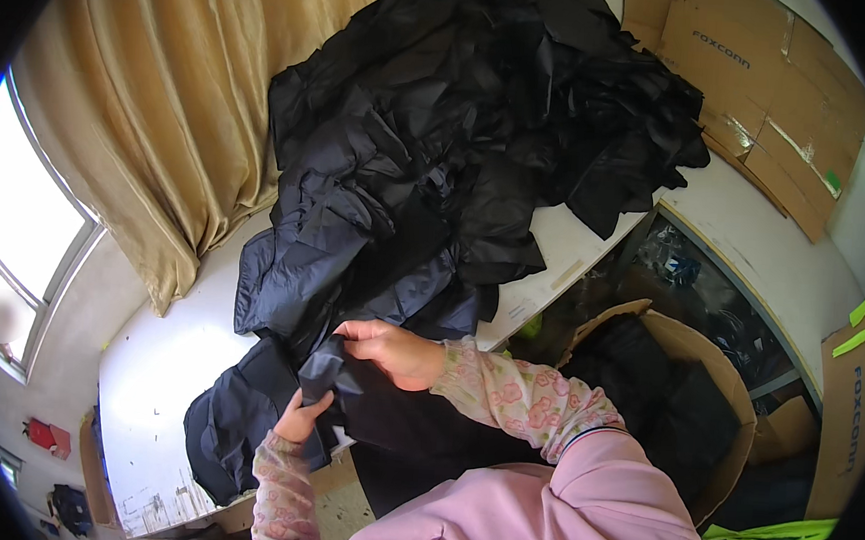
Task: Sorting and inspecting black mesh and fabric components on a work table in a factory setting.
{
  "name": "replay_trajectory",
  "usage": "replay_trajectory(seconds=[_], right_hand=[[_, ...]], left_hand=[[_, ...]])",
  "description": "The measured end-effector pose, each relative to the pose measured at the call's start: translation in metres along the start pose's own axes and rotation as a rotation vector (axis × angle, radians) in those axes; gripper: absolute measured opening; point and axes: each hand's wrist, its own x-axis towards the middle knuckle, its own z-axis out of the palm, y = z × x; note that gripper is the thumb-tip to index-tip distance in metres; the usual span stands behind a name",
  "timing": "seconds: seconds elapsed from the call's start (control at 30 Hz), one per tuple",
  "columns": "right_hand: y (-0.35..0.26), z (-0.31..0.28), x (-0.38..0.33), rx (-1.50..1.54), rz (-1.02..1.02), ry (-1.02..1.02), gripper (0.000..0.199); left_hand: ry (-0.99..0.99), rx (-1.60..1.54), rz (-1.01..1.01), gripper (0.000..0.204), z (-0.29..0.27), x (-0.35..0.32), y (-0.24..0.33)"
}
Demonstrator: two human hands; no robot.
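Observation:
My right hand (398, 356) pinches the upper edge of a piece of thin black fabric (323, 371), its fingers pressed together. Lower and to the left, my left hand (302, 417) grips the same piece, thumb up against a folded, shinier part. Dark cloth hangs from beneath my right hand toward my lap. Just left of my hands lies a smaller heap of black fabric pieces (231, 422) at the table's near edge. Beyond them rises a large, crumpled pile of black fabric (400, 157), some of it slightly glossy.
The white table (150, 371) runs under the pile, its near corner scuffed. At right stands an open cardboard box (740, 392) with black material inside. Flattened cardboard (755, 102) leans at the far right. A gold curtain (153, 100) hangs at left, touching the table; green straps (770, 534) lie lower right.

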Motion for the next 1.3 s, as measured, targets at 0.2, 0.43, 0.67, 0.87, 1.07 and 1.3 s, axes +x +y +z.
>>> replay_trajectory(seconds=[0.2,0.43,0.67,0.87,1.07,1.3], right_hand=[[-0.021,-0.015,-0.03,-0.982,-0.258,-0.2,0.037],[-0.106,-0.029,-0.058,-1.238,-0.398,0.105,0.023],[-0.06,-0.086,0.0,-1.913,-0.429,0.045,0.032],[-0.11,-0.007,-0.018,-1.498,-0.624,0.482,0.038],[-0.047,0.049,-0.021,-1.832,-0.784,0.201,0.031],[-0.065,0.025,-0.014,-1.516,-0.568,0.116,0.016]], left_hand=[[-0.07,-0.497,0.495,0.052,0.051,0.008,0.054],[-0.048,-0.187,0.216,0.048,0.054,0.0,0.065],[-0.631,-0.642,0.341,0.092,0.061,0.0,0.03],[-0.208,-0.932,0.187,0.048,0.05,-0.01,0.106],[0.008,-0.804,0.304,0.038,0.08,-0.002,0.124],[0.12,-0.751,0.281,0.031,0.028,-0.008,0.12]])
